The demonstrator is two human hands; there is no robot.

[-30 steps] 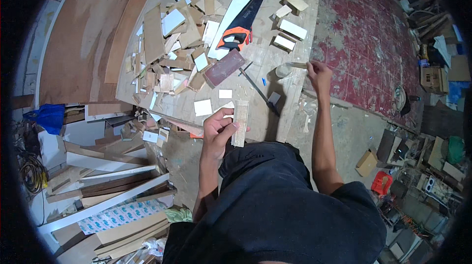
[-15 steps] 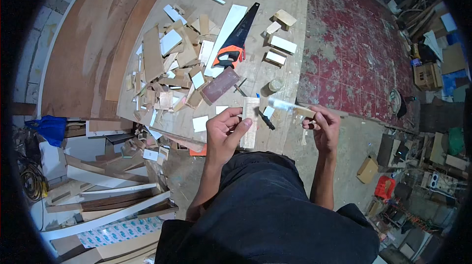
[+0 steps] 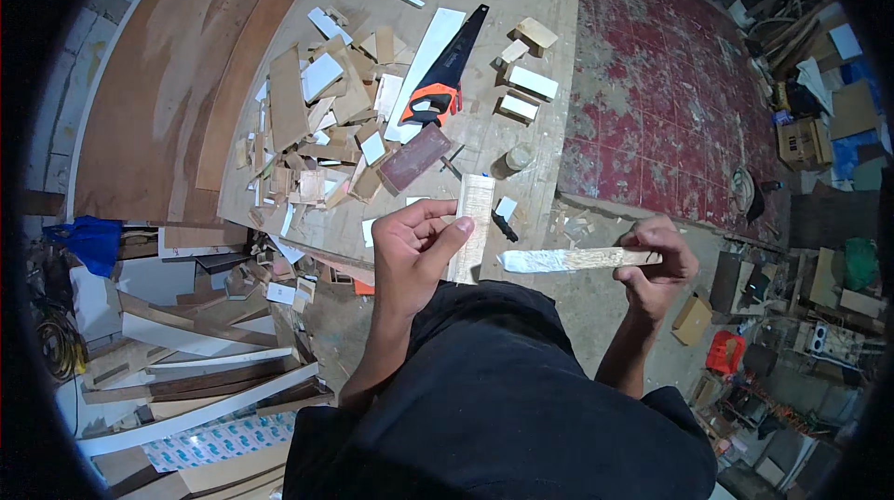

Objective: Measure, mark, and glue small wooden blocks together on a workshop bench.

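My left hand (image 3: 408, 247) is closed on a narrow, light wooden strip (image 3: 477, 200), held upright over the table's near edge with the thumb across its face. In my right hand (image 3: 661, 263) is a flat wooden stick (image 3: 596, 259), gripped by its right end. White paste-like stuff coats the stick's left half, and its tip points toward the strip without touching it. Beyond the strip stands a small jar (image 3: 518, 159). A slim black tool (image 3: 504, 225) and a little white-faced piece (image 3: 506, 207) lie beside the strip.
On the wooden table (image 3: 372, 221) lie a handsaw (image 3: 447, 81) with an orange and black handle, a dark red block (image 3: 414, 157) and a heap of wood offcuts (image 3: 326, 118). Several small blocks (image 3: 533, 82) sit at the right edge. Boards (image 3: 205, 388) are stacked at lower left.
My right hand has moved right and nearer to me, and the stick now lies level with its white-coated side showing. The left hand has shifted slightly, still holding the strip.
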